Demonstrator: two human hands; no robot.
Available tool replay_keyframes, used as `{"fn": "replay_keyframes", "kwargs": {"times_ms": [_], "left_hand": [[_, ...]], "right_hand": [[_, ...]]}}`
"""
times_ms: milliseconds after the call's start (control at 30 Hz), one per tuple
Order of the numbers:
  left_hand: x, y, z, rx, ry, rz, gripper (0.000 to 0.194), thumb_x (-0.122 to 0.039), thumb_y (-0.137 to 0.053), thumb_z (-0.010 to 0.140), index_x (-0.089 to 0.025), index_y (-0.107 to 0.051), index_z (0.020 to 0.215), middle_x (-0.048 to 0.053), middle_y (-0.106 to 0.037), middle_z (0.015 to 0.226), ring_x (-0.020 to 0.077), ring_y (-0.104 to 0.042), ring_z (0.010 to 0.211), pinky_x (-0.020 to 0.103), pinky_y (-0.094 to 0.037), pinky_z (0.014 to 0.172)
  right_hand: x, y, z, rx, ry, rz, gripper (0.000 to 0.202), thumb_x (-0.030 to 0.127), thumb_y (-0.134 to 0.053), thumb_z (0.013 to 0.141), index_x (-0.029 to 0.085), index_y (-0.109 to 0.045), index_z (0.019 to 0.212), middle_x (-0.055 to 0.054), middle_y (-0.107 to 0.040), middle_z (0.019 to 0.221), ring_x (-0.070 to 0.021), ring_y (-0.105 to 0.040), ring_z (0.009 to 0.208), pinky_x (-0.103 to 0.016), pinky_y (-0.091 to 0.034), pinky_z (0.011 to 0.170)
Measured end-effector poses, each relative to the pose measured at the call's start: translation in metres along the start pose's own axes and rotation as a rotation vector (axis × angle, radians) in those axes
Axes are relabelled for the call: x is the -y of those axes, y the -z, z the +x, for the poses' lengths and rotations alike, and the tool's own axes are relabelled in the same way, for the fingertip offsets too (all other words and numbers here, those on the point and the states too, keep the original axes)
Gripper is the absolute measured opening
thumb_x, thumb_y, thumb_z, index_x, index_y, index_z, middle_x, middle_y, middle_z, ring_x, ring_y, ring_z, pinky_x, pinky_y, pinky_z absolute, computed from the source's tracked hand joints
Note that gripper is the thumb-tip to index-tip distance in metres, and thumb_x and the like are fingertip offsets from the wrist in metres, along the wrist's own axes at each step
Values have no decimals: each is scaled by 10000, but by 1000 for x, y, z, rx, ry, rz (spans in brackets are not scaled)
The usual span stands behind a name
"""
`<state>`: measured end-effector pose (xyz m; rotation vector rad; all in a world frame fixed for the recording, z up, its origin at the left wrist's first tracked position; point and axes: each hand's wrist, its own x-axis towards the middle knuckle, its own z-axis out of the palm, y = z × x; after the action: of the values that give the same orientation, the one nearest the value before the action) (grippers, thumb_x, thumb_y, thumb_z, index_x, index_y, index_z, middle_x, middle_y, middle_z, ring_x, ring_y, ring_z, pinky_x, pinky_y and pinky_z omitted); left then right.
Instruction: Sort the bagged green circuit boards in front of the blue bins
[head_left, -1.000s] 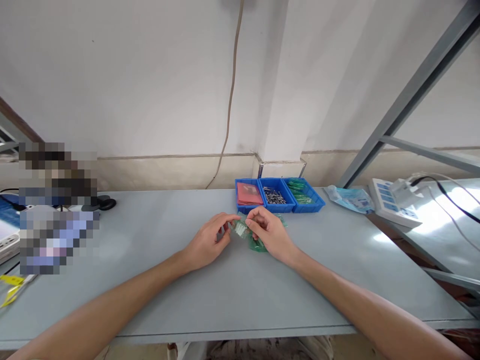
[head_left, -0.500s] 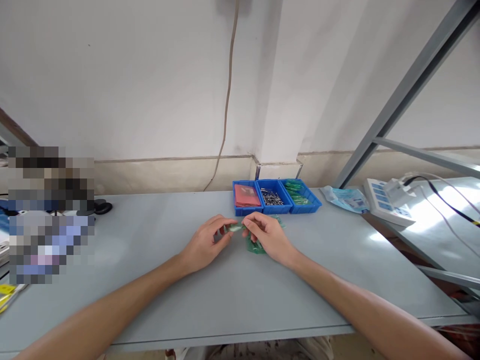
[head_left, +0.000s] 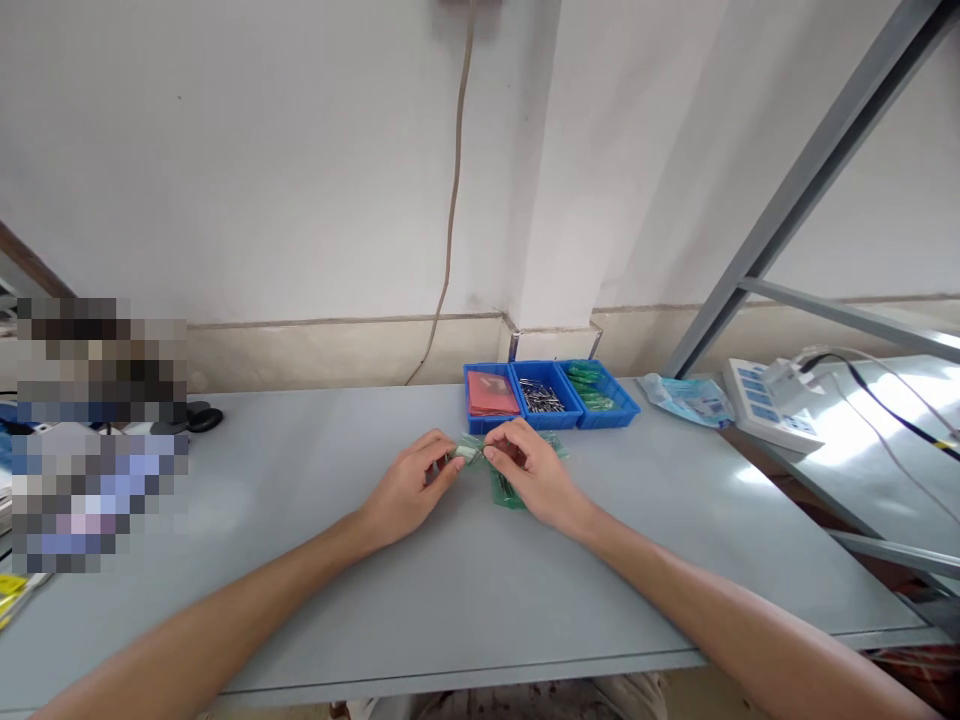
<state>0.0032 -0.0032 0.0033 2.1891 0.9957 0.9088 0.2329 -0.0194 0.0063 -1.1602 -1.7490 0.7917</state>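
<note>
My left hand (head_left: 412, 485) pinches one side of a small green see-through plastic bag (head_left: 471, 450) just above the table. The other side of this bag is between the thumb and fingers of my right hand (head_left: 534, 468). Whether anything is inside it, I cannot tell. Under my right hand lies another green plastic bag (head_left: 507, 492) with thin dark metal pieces showing in it, partly covered by the hand. Behind the hands, three joined blue bins hold red sheets or packets (head_left: 491, 393), small metal pins or screws (head_left: 541, 396) and green plastic bags (head_left: 591, 384).
The grey table (head_left: 315, 620) runs up to the wall. To the right lie a light-blue plastic packet (head_left: 688, 400) and a white power strip (head_left: 772, 408) with cables, beside a metal frame (head_left: 795, 150). At far left are black round items (head_left: 202, 417) and a blurred-out area.
The fingers have shifted slightly on the small green bag, and more of it shows, spread flatter between my hands. The bins and the bag on the table stay in place.
</note>
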Motion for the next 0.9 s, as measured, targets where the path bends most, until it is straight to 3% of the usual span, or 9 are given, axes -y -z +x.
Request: {"fn": "replay_keyframes", "kwargs": {"times_ms": [167, 333, 633, 900], "left_hand": [[3, -2, -1, -17, 21, -36, 214, -380, -509, 1084, -235, -648, 1157, 30, -626, 980, 168, -564, 845, 282, -453, 716], [5, -4, -2, -56, 58, -141, 376, -367, -556, 1062, -276, -479, 1419, 7, -625, 961, 161, -576, 821, 278, -473, 732], [1, -1, -3, -60, 61, -47, 295, -374, -556, 1054, -261, -582, 1325, 25, -657, 1009, 165, -598, 849, 260, -479, 679], [3, -3, -2, -38, -5, 9, 394, -205, -558, 994, -280, -579, 1380, 32, -649, 1103, 154, -612, 866, 255, -507, 706]], "right_hand": [[1, 1, -3, 32, -69, 34, 125, 385, -551, 1045, 272, -594, 1010, 36, -564, 801, -151, -528, 692, -282, -421, 616], [-1, -1, -2, 1, -62, 100, 103, 363, -586, 1026, 271, -541, 1014, 46, -551, 804, -139, -508, 683, -271, -418, 614], [6, 0, -2, 2, -36, 77, 172, 412, -546, 1040, 265, -625, 994, 18, -574, 807, -158, -513, 694, -284, -422, 627], [4, 1, -1, -3, -110, 95, 199, 399, -519, 1026, 263, -664, 1033, 23, -557, 760, -154, -497, 645, -273, -403, 578]]}}
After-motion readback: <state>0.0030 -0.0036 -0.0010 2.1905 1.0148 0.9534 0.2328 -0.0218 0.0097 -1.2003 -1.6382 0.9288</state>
